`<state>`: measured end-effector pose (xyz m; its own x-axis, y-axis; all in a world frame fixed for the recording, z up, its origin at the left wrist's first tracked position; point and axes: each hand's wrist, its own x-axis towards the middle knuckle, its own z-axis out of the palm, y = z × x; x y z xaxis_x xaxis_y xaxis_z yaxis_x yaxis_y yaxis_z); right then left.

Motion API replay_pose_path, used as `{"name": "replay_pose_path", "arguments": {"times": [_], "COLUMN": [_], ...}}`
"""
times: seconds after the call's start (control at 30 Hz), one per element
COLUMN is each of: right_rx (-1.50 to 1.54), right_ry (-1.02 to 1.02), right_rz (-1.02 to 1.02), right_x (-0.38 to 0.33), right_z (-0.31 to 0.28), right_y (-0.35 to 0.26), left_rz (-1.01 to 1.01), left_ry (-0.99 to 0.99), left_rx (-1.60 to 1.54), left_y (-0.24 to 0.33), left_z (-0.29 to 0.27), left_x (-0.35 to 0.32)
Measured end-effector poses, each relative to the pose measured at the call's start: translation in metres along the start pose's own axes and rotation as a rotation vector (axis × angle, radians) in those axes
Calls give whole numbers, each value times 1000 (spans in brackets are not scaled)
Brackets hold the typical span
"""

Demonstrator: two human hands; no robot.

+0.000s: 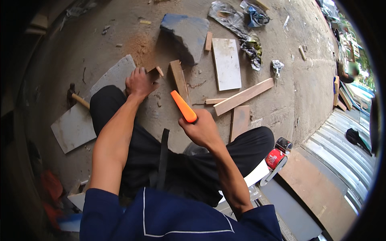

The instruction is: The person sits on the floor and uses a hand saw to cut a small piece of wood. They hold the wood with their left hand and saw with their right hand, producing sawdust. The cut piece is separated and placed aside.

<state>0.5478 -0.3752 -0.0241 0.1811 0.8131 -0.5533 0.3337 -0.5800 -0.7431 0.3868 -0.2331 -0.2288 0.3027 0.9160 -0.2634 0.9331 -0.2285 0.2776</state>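
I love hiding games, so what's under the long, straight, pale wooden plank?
A thin, pale wooden strip seems to run under its far edge, and a flat brown wooden board reaches its near edge. Whatever lies fully beneath the plank is covered, so I can't tell.

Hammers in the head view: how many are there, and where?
1 visible: the hammer is left of the person's left knee, by a pale board. Others may be hidden in the dark edges.
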Motion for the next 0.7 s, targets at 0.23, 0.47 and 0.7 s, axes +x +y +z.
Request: {"name": "replay_pose_path", "arguments": {"times": [0.23,0.47,0.7], "right_rx": [-16,-80,-71], "right_ry": [-12,-36,31], "right_rz": [57,21,13], "right_x": [-19,-48,11], "right_z": [100,146,237], "right_y": [-21,-74,-63], "left_rz": [16,-22,5], "left_ry": [-20,30,-53], "left_rx": [-19,12,-20], "left_y": [-101,-179,-222], "left_z": [-21,-41,-54], "left_x": [-17,-24,-41]}}
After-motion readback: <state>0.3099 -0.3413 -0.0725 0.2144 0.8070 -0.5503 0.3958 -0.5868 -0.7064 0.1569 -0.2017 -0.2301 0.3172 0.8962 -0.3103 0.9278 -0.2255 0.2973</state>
